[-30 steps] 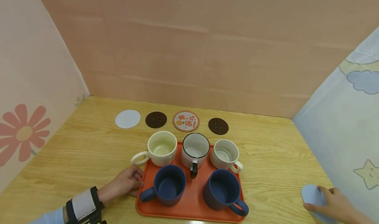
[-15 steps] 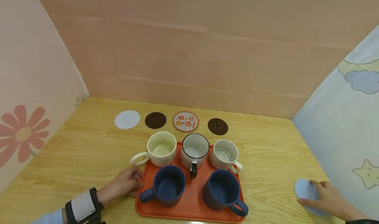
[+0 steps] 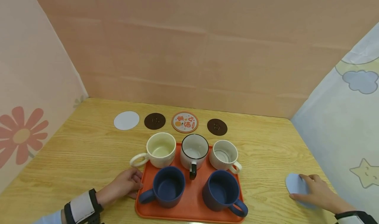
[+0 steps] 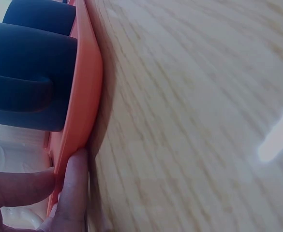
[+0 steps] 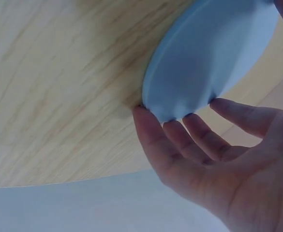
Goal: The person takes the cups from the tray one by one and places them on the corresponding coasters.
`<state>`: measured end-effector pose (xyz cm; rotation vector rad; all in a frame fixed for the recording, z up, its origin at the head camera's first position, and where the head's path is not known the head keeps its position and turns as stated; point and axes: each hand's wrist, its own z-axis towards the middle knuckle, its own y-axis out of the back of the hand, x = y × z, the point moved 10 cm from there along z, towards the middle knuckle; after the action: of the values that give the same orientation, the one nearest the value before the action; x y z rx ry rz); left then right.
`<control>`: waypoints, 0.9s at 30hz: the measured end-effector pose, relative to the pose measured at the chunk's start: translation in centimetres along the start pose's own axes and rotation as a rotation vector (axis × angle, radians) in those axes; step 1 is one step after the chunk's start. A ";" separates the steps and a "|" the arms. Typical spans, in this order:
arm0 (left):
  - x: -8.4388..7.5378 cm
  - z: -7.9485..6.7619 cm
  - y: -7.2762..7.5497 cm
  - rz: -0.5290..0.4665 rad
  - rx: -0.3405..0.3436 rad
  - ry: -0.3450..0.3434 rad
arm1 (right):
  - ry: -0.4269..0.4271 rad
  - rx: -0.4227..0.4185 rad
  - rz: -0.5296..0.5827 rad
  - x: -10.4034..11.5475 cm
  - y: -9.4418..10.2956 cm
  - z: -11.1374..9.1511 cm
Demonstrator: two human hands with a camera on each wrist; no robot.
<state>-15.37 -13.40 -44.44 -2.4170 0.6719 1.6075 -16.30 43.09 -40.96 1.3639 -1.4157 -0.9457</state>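
Observation:
My left hand (image 3: 125, 184) grips the left rim of an orange-red tray (image 3: 192, 202), thumb on one side and fingers on the other in the left wrist view. Two dark blue mugs (image 3: 168, 187) stand in the tray's near half. Along its far side are a cream mug (image 3: 161, 148), a white mug with black rim and handle (image 3: 194, 148), and a small white ribbed cup (image 3: 224, 154). Far to the right, my right hand (image 3: 321, 194) holds a light blue round coaster (image 5: 204, 63) by its edge between thumb and fingers, low over the table.
Behind the tray a row of round coasters lies on the wooden table (image 3: 260, 158): a white one (image 3: 126, 120), two dark brown ones (image 3: 155, 121) and a patterned one with an orange rim (image 3: 185, 122). Paper-covered walls (image 3: 189, 52) enclose the back and both sides.
My right hand has moved left and slightly farther back with the light blue coaster. The left hand stays at the tray, and the mugs keep their places.

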 end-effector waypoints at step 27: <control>-0.1 0.0 -0.1 -0.004 0.020 -0.006 | 0.166 -0.120 0.086 3.6 1.2 1.4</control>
<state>-15.36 -13.29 -44.38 -2.3969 0.6779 1.5983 -17.79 39.52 -39.82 1.2525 -1.2614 -0.8282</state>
